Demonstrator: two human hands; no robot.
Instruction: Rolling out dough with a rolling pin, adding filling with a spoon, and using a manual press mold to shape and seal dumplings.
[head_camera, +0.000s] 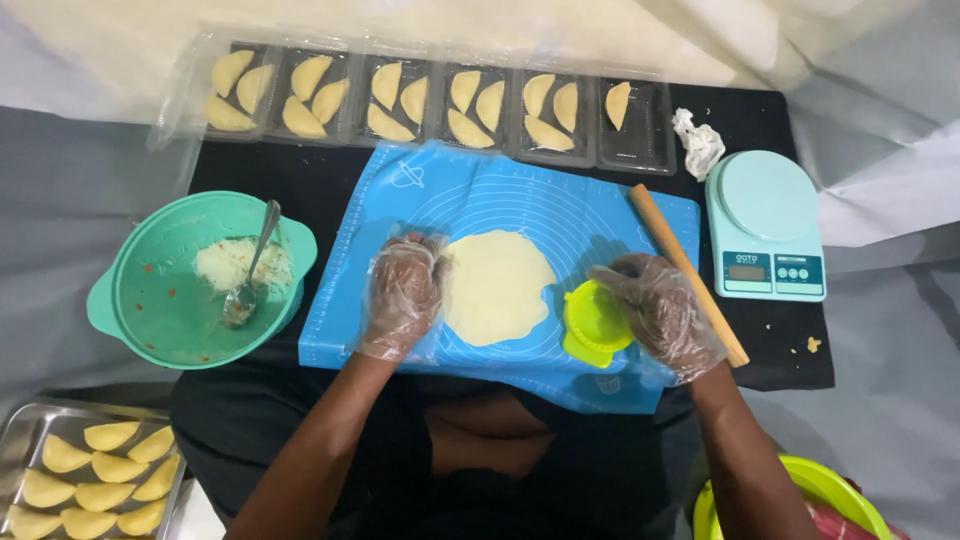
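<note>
A flat round of pale dough (497, 287) lies approx. mid-mat on a blue mat (560, 210) spread over the middle of the black counter (300, 175). Left hand (402, 295), in a clear plastic glove, rests on the dough's left edge, fingers loosely curled over it, not closed round anything. Right hand (660, 312), also gloved, has its grip on a yellow round press (594, 323) that sits on the mat just beside the dough's right edge, touching or nearly so, can't tell which. A wooden rolling pin (687, 272) lies slanted along the mat's right side, just behind the right hand. Further right, near the counter's right edge, a light-blue kitchen scale (765, 225), w/ a crumpled white tissue (698, 142) behind it. At the left edge, a green bowl (150, 300) holds white filling (232, 265) and a metal spoon (252, 270). Along the back edge, a row of clear plastic trays (640, 140) w/ folded half-moon pastries (470, 105). Near-left corner: a metal tray (25, 440) w/ more of the same. A green-rimmed bowl (830, 490) shows at bottom right.
</note>
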